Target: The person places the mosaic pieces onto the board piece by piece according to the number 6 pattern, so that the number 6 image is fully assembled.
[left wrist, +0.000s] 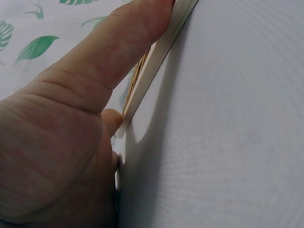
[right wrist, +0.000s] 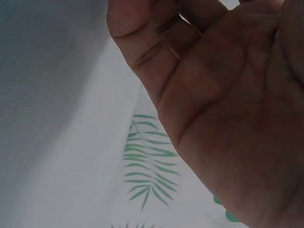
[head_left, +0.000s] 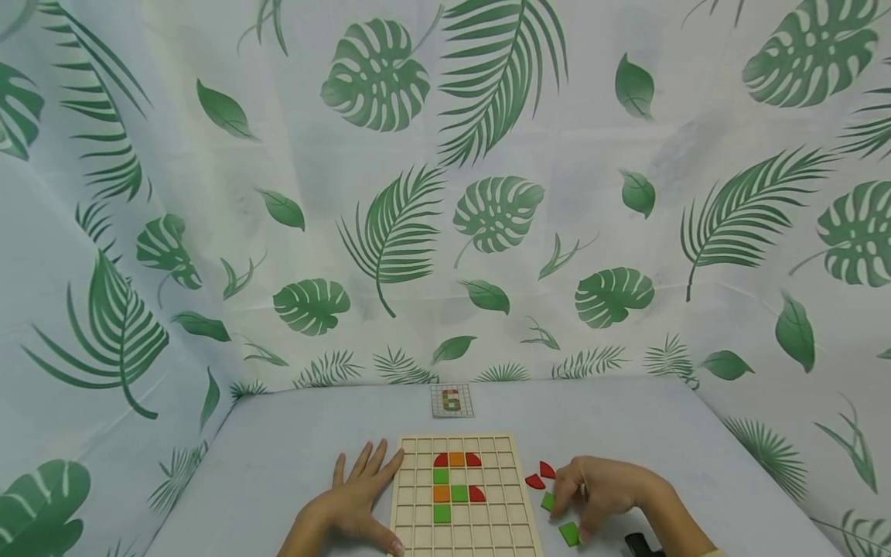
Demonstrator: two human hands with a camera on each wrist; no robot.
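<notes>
Head cam fwd/down from above, wrist cams low, v. close, board (head_left: 462, 514) in head + L views

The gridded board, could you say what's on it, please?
Three red pieces, three green pieces and two orange pieces lie on the gridded board; squares beneath are covered, its near end is unseen.

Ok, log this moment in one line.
left hand: touching grid board | right hand: beside loose green tiles | pattern card: beyond board

The right side is filled by the right hand (right wrist: 213, 95), palm (right wrist: 228, 109) shown; a green frond (right wrist: 148, 159) is seen printed on white cloth (right wrist: 190, 204) beside a shaded, pale surface (right wrist: 52, 156).
</notes>
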